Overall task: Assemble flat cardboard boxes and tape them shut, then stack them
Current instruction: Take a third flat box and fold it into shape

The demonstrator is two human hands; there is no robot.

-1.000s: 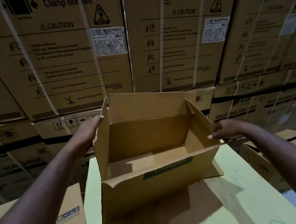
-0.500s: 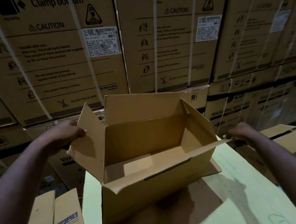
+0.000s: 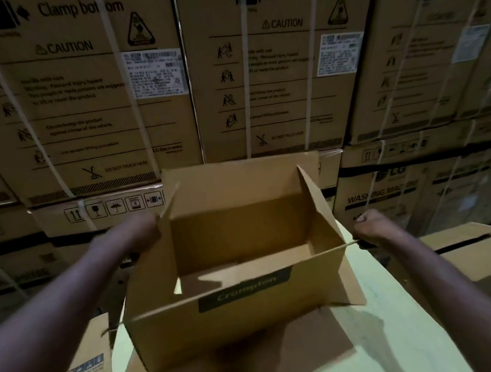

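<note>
The open brown cardboard box (image 3: 245,320) is standing upright on the pale green counter (image 3: 402,335), straight in front of us in the head view. Its top is gaping, and the far flap and the right end flap are sticking up. A dark label reading "Crompton" is showing on the near side.

Our left hand (image 3: 135,235) is gripping the box at its left end, with the fingers curling round the upright flap there, though motion is blurring them. Our right hand (image 3: 371,229) is curling into a tight fist and pinching the right tip of the near top edge.

Behind the counter, tall brown strapped cartons (image 3: 96,110) printed "Clamp bottom" and "CAUTION" are filling the background as a stacked wall. A smaller brown carton (image 3: 84,366) is standing just beside the counter at lower left. Another brown carton (image 3: 469,254) is lying under our right forearm.
</note>
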